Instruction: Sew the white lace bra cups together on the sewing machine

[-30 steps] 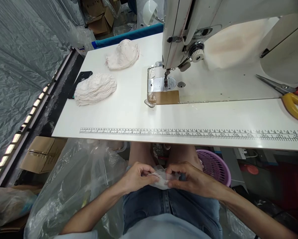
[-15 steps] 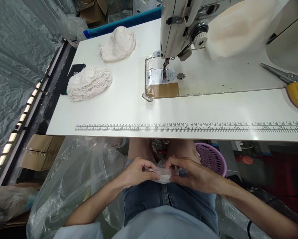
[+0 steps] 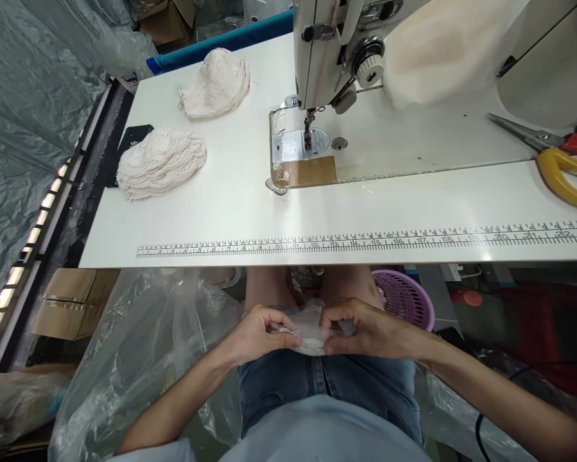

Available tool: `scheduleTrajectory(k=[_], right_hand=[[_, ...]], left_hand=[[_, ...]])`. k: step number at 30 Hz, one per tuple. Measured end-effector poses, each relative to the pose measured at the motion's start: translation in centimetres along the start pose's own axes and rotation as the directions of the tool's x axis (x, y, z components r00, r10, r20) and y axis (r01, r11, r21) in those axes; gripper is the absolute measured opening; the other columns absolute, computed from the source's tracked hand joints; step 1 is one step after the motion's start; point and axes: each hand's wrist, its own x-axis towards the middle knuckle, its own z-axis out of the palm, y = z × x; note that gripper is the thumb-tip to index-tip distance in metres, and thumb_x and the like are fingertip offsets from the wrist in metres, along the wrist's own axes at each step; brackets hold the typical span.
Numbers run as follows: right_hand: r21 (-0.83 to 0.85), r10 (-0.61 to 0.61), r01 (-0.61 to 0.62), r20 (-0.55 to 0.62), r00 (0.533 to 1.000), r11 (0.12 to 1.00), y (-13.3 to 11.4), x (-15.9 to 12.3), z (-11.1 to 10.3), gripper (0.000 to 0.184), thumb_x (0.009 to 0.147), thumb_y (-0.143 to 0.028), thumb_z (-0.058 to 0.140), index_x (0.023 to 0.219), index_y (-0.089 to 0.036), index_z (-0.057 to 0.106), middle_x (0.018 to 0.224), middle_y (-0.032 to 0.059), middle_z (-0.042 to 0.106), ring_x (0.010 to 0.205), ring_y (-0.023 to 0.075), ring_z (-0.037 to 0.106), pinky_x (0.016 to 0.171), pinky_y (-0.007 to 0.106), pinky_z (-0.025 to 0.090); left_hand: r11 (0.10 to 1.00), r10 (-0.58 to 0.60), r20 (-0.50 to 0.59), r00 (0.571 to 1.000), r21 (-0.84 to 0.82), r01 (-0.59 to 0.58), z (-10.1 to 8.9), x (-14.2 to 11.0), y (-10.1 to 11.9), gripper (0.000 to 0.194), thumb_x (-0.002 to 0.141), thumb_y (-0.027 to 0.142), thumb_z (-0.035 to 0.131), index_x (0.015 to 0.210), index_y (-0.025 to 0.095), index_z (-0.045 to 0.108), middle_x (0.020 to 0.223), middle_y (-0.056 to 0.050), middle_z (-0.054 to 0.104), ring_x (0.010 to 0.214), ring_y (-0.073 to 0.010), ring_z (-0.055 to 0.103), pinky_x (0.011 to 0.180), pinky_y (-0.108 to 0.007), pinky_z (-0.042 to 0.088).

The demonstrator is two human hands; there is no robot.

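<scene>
A small piece of thin white fabric [image 3: 311, 330] is stretched between my two hands, just above my lap and below the table's front edge. My left hand [image 3: 264, 333] pinches its left side between thumb and fingers. On the other side my right hand [image 3: 360, 328] grips the fabric in the same way, thumb below and index finger above. The cloth is sheer in places, and its edge shows a pale lacy border. Parts of it are hidden behind my fingers.
On the white table [image 3: 235, 218] stand a sewing machine [image 3: 317, 58], a stack of white fabric pieces [image 3: 160, 163] and a cup-shaped white piece [image 3: 215, 83]. Yellow-handled scissors [image 3: 552, 154] lie at the right. A purple basket [image 3: 408, 298] and plastic sheeting [image 3: 144, 346] are below.
The view has shifted slightly, so the table and machine appear further left. Both hands stay pinched on the fabric, and a bit more of it shows between them.
</scene>
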Motion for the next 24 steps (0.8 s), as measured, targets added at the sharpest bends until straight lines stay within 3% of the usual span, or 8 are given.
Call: scheduleTrajectory(k=[5, 13, 24], right_hand=[[0.125, 0.012, -0.011, -0.009, 1.000, 0.992, 0.52, -0.11, -0.12, 0.028, 0.084, -0.041, 0.056, 0.082, -0.015, 0.065, 0.077, 0.0018, 0.060, 0.071, 0.0148, 0.054, 0.062, 0.025, 0.038], [0.051, -0.014, 0.015, -0.019, 1.000, 0.999, 0.75, 0.21, 0.42, 0.025, 0.081, -0.039, 0.061, 0.082, -0.015, 0.066, 0.078, 0.0017, 0.061, 0.071, 0.0153, 0.055, 0.063, 0.024, 0.039], [0.086, 0.005, -0.004, -0.003, 1.000, 0.996, 0.23, -0.08, 0.04, 0.033, 0.083, -0.044, 0.057, 0.080, -0.014, 0.068, 0.077, 0.0047, 0.063, 0.070, 0.0165, 0.057, 0.062, 0.025, 0.040]], left_hand=[[0.999, 0.000, -0.009, 1.000, -0.041, 0.000, 0.08, 0.00, -0.25, 0.032, 0.063, 0.039, 0.075, 0.071, 0.008, 0.068, 0.057, 0.000, 0.058, 0.053, -0.0069, 0.045, 0.050, -0.018, 0.031], [0.998, -0.011, -0.033, 0.999, -0.067, 0.008, 0.34, -0.14, -0.52, 0.036, 0.061, 0.041, 0.076, 0.071, 0.008, 0.067, 0.060, -0.001, 0.059, 0.055, -0.0078, 0.046, 0.052, -0.018, 0.033], [0.999, -0.016, -0.016, 1.000, -0.038, 0.016, 0.16, -0.37, -0.60, 0.035, 0.061, 0.041, 0.075, 0.071, 0.008, 0.067, 0.058, 0.000, 0.056, 0.052, -0.0073, 0.043, 0.050, -0.018, 0.031]])
